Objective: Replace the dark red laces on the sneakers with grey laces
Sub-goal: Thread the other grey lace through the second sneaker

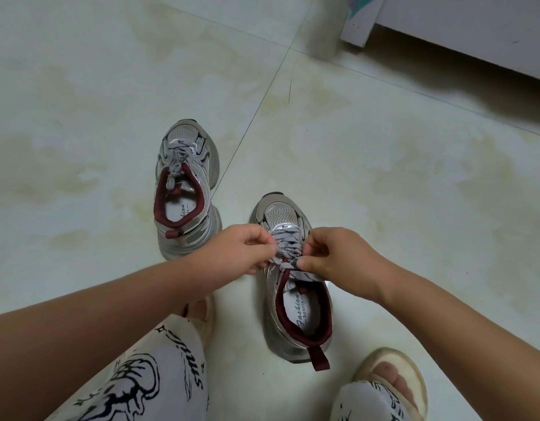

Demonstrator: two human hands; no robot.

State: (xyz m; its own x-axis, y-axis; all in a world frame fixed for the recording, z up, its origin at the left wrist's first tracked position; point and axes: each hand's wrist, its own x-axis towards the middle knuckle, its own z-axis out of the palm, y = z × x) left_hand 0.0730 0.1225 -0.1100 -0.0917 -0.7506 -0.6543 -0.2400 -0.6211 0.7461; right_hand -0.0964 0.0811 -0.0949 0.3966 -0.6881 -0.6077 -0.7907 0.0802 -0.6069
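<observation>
The near sneaker (296,287) stands upright on the floor (414,183), toe pointing away from me, heel tab toward me. It sits between my knees, just ahead of my right foot. A grey lace (288,252) with dark printed marks is threaded through its eyelets, crossing over the tongue. The lace ends meet at the top of the tongue, where a knot is partly formed.

My left hand (232,253) is at the left side of the lacing, fingers curled, thumb and forefinger pinching one part of the grey lace. My right hand (338,256) is at the right side, fingers curled, thumb and forefinger pinching another part; a flat length of it runs under this hand across the collar. Both hands hold the lace just above the dark red collar lining.

The far sneaker (185,189) stands upright beyond and to the left of the near one, well apart from my hands. It carries a grey lace of its own (177,161), tied at the top of the tongue, with the ends hanging into the shoe opening.

My legs in printed grey trousers (147,375) fill the lower edge of the view. A sandal (396,378) is on my right foot. A white furniture base (463,28) sits at the far right corner of the floor
</observation>
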